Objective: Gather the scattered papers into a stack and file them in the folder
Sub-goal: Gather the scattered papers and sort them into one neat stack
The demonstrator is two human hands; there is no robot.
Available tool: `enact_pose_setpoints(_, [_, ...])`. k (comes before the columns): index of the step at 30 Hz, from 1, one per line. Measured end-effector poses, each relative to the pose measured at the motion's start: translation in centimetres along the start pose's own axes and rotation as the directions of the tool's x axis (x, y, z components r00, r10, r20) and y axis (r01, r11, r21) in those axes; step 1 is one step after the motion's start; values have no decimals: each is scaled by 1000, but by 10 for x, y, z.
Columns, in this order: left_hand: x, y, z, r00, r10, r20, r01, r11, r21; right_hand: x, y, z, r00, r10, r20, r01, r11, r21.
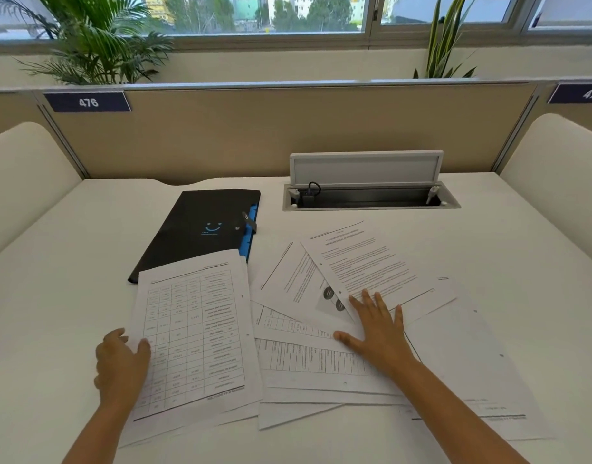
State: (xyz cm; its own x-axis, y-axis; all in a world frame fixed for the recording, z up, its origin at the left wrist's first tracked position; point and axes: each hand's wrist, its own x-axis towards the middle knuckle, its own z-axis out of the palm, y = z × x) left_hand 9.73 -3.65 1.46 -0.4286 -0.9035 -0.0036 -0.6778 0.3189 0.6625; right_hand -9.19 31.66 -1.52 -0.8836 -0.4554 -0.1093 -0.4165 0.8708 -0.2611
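Several white printed papers lie fanned and overlapping across the near half of the white desk [488,236]. A sheet with a table [194,329] lies on the left, and my left hand [120,363] grips its left edge, thumb on top. A text page [371,262] lies tilted at the right, over other sheets. My right hand [378,326] rests flat on those sheets with fingers spread. A black folder [204,226] with a blue inner edge and a snap strap lies closed behind the papers, its near corner under the table sheet.
A cable box [368,192] with its lid raised is set into the desk at the back right. Beige partitions with number plates 476 and 477 close the back. Cream side panels flank the desk. Plants stand at the window.
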Motion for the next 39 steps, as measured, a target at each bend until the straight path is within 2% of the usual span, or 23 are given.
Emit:
enact_pose_setpoints(7, [-2,0,6,998,-30,-58,37,991,129,0,3,-10,998,55,18,-54,998,-28])
enact_pose_setpoints(11, [-7,2,13,998,3,-59,7,987,162,4,-7,-16,994,89,58,-84,993,-78])
enact_pose_setpoints(15, [-15,-1,19,995,73,-62,-57,971,232,4,-7,-15,983,138,123,-138,990,-7])
enact_pose_setpoints(18, [-26,-12,21,987,152,-41,-135,950,282,3,-5,-13,985,137,106,-137,991,-3])
enact_pose_setpoints(22, [-36,-22,21,982,189,-11,-174,927,333,3,-6,-12,985,139,107,-138,990,-11])
enact_pose_setpoints(39, [-51,-20,17,978,209,-13,-189,908,375,-6,-12,-10,996,82,29,-79,991,-111])
